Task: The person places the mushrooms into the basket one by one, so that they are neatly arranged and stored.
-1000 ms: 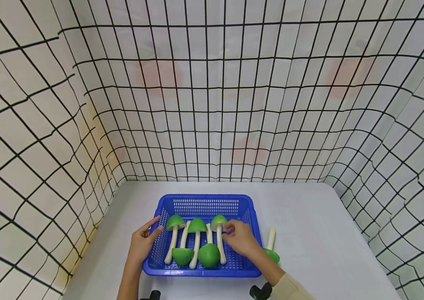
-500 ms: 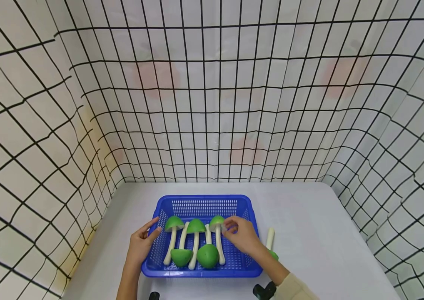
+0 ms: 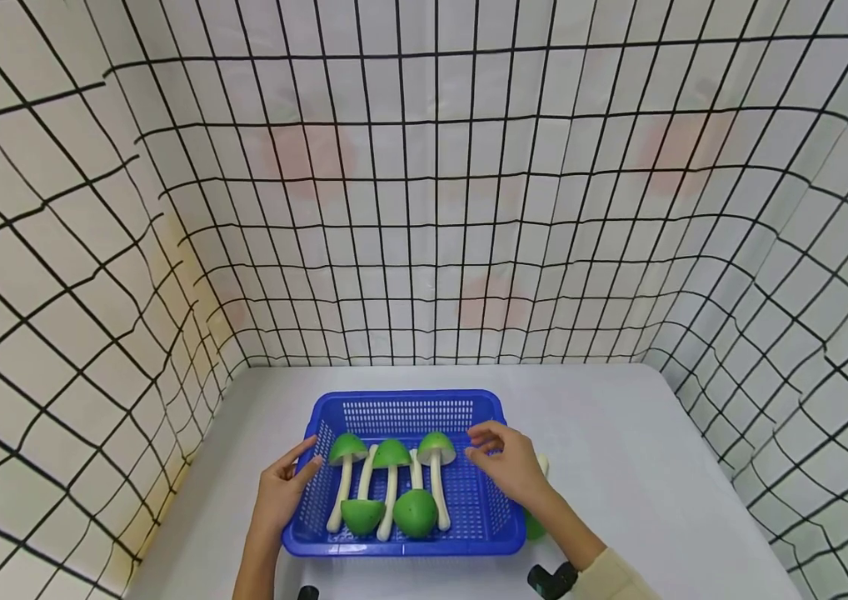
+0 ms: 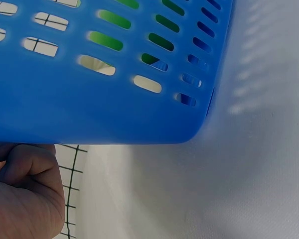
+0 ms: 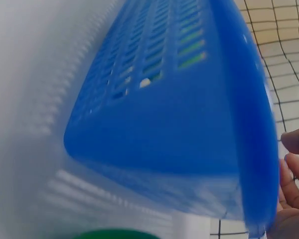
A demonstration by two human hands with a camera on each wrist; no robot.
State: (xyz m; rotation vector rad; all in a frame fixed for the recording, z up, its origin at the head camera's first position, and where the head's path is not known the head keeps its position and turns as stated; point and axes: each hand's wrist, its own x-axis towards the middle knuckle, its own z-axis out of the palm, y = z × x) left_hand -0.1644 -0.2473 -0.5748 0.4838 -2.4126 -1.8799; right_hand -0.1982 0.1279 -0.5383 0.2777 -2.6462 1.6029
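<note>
- My left hand (image 3: 283,492) rested against the left wall of the blue basket (image 3: 403,402), fingers straight along the rim, gripping nothing.
- My right hand (image 3: 510,463) hovered over the basket's right rim, fingers loosely spread and holding nothing.
- Five green-capped toy mushrooms (image 3: 391,483) lay side by side in the basket, stems running front to back: three caps toward the far wall, two toward me.
- One more toy mushroom (image 3: 533,523) lay outside on the white counter (image 3: 619,467), just beside the basket's right wall and mostly hidden under my right wrist; its stem also ran front to back, cap toward me.
- My right hand was far nearer to that one; it lay below and just to the right of the palm.
- Bare counter stretched to the right, with the gridded cloth walls (image 3: 769,250) well apart from it.
- Inside, a free strip of basket floor showed right of the last stem.
</note>
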